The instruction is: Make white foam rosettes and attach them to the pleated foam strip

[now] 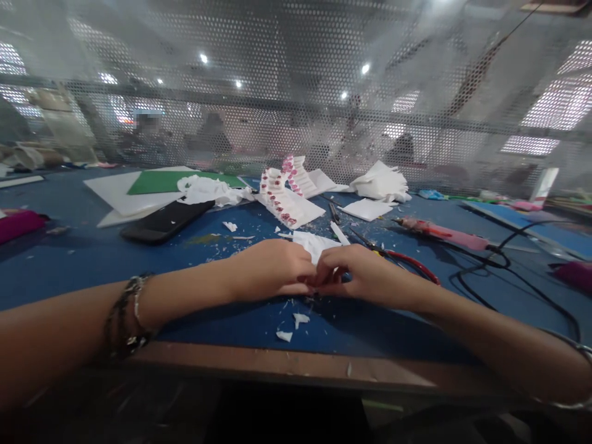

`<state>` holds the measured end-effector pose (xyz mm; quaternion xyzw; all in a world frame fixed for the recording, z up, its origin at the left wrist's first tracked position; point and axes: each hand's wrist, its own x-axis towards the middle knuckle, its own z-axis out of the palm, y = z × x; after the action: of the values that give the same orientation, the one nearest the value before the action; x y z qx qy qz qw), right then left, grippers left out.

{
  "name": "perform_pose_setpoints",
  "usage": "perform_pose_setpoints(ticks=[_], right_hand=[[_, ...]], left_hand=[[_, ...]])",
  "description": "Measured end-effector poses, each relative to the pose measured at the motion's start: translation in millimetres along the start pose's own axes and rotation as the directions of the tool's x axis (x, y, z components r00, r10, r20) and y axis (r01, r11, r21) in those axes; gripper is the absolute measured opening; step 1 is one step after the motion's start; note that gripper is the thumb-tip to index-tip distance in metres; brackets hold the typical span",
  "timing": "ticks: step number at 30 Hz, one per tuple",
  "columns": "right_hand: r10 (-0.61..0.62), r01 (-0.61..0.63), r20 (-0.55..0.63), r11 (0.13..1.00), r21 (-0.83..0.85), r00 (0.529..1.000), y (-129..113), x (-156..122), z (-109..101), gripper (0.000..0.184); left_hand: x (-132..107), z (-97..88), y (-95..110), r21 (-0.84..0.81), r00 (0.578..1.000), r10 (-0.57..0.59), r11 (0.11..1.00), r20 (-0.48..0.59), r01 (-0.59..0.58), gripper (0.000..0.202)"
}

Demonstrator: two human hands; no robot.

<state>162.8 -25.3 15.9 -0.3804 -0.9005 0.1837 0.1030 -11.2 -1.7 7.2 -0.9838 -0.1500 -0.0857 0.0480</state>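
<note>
My left hand [272, 268] and my right hand [358, 272] meet low over the front of the blue table [208, 324]. Both have their fingers closed, tips pressed together around something small that I cannot make out. Just behind them lies a piece of white paper [317, 245], partly covered by my fingers. Small white scraps [300, 319] are scattered in front. To the right of my right hand are scissors with red handles [414, 264], partly hidden by that hand. Further back stands a pleated white paper piece [296, 208] with dark red and pink dots along its edges.
A black phone [166, 223] lies left, near a green sheet [166, 181] on white sheets and crumpled white tissue [215, 190]. Right are a pink pen-like tool [451, 235] with a looping black cable [522, 287] and stacked white paper [382, 180]. A perforated screen [277, 80] closes the back.
</note>
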Motion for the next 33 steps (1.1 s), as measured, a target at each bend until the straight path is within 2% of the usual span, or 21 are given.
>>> perform_pose_setpoints(ticks=[5,10,14,19,24,29,33], right_hand=[[-0.029,0.027,-0.021,0.998,-0.061,0.999,3.5,-3.0,1.7,0.005],[-0.077,0.060,-0.093,0.984,-0.170,0.993,3.2,-7.0,6.1,0.009],[-0.141,0.104,-0.141,0.964,-0.243,0.980,0.5,-7.8,7.4,0.008],[-0.054,0.031,-0.106,0.976,-0.215,0.993,2.9,-6.1,6.9,0.005],[-0.061,0.040,-0.110,0.982,-0.184,0.992,5.5,-5.2,6.1,0.012],[-0.133,0.102,-0.125,0.968,-0.229,0.983,5.8,-5.7,6.6,0.007],[-0.206,0.184,-0.069,0.951,-0.249,0.976,7.7,-4.9,4.9,0.010]], left_hand=[[4.8,1.4,3.8,-0.314,0.988,-0.155,0.937,0.018,0.152,0.007],[2.8,5.1,7.4,-0.412,0.962,-0.272,0.876,0.004,0.249,0.008],[2.0,9.1,8.0,-0.339,0.963,-0.267,0.911,-0.050,0.235,0.007],[0.8,11.4,6.8,-0.246,0.962,-0.263,0.940,-0.077,0.237,0.009],[0.3,10.5,5.6,-0.189,0.970,-0.225,0.960,-0.088,0.205,0.009],[1.2,9.6,4.2,0.050,0.994,-0.045,0.997,-0.102,0.050,0.016],[2.1,9.4,4.1,0.228,0.992,0.072,0.973,-0.105,-0.046,0.018]])
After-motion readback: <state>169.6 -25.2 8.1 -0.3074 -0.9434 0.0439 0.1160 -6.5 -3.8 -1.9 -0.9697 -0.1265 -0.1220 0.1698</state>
